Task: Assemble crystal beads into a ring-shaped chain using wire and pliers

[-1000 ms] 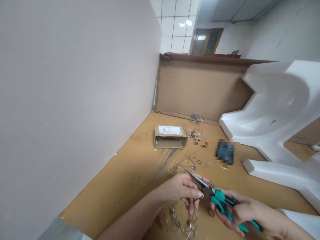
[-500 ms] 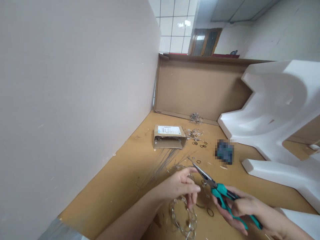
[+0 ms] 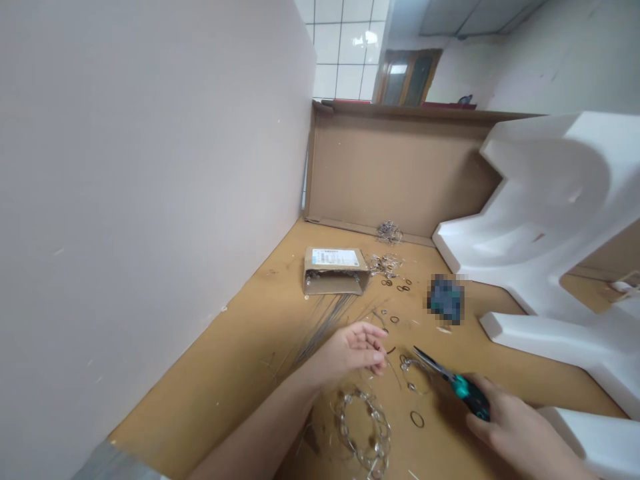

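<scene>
In the head view, long-nose pliers (image 3: 467,387) with green and black handles are gripped by my right hand (image 3: 510,417), their jaws pointing up and left. My left hand (image 3: 357,347) hovers over the table with fingers loosely curled and apart, and nothing shows between them. Just below it lies a ring-shaped chain of bent wire and clear beads (image 3: 363,430). A short beaded wire piece (image 3: 411,385) rests between my hands, close to the pliers' tips. Nearer me lies a thin dark ring (image 3: 417,419).
Straight wires (image 3: 325,327) fan out before a small labelled cardboard box (image 3: 336,258). Beaded wire bundles (image 3: 387,265) and several small dark rings (image 3: 403,289) lie beside it. A pixelated dark object (image 3: 447,300) sits near white foam blocks (image 3: 535,340); a pale panel (image 3: 200,167) stands left.
My right hand has turned the pliers over and lowered them toward the table, away from my left hand. My left hand has drawn slightly left, its fingers loosening.
</scene>
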`<state>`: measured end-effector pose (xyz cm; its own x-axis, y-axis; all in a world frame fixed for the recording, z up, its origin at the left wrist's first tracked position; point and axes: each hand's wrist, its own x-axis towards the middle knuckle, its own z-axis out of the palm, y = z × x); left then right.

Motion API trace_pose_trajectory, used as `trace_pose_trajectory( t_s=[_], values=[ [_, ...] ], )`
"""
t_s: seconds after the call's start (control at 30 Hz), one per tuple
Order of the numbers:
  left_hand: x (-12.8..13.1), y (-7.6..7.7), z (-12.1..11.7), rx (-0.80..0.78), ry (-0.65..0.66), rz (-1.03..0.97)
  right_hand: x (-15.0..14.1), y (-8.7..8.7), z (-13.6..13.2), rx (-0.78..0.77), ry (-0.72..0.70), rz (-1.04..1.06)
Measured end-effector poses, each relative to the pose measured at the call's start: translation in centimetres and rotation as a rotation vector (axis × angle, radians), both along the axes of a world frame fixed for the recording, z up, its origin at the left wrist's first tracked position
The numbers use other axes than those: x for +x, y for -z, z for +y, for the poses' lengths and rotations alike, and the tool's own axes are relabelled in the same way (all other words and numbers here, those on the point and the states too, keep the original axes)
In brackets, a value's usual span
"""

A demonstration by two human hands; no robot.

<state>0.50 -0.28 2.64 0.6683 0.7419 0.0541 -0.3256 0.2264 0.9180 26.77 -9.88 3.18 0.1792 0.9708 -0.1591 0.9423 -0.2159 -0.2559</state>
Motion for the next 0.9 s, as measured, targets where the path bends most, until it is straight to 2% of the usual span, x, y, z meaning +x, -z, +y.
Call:
trace_pose_trajectory(
  t_s=[0.13,0.23,0.3,0.4,0.53,0.6,0.63,0.7,0.77,0.8,0.9],
  values=[
    [0.1,1.2,0.3,0.085,-0.098,0.222,0.0,-1.2,-0.8,-0.019,0.057,-0.035],
    [0.2,1.7,0.4,0.187,-0.104,0.370,-0.3,-1.3,-1.5,0.039,0.059,-0.015],
    [0.4,1.4,0.3,0.250,-0.081,0.431,-0.5,-1.2,-1.8,0.069,0.062,-0.007],
    [1.3,-0.2,0.3,0.402,-0.020,0.517,-0.2,-1.1,-1.8,0.052,0.050,0.002],
    [3.2,-2.6,0.8,0.888,-0.072,0.726,0.9,-1.7,-1.8,-0.042,0.015,0.113],
    [4.2,-3.2,0.7,1.081,-0.090,0.863,1.4,-1.9,-2.1,-0.057,0.003,0.154],
    [4.6,-3.3,0.5,1.153,-0.055,0.921,1.6,-2.0,-2.3,-0.048,-0.002,0.164],
    [5.3,-2.8,-0.4,1.307,0.105,0.962,1.9,-1.9,-2.7,-0.005,-0.001,0.170],
    [5.9,-1.8,-1.6,1.520,0.313,0.901,2.1,-1.8,-3.0,0.044,0.008,0.168],
    [6.3,-1.1,-2.3,1.617,0.369,0.889,2.1,-1.8,-3.1,0.055,0.014,0.169],
    [7.4,0.9,-4.0,1.845,0.374,0.918,2.1,-1.8,-3.1,0.056,0.025,0.183]
  ],
)
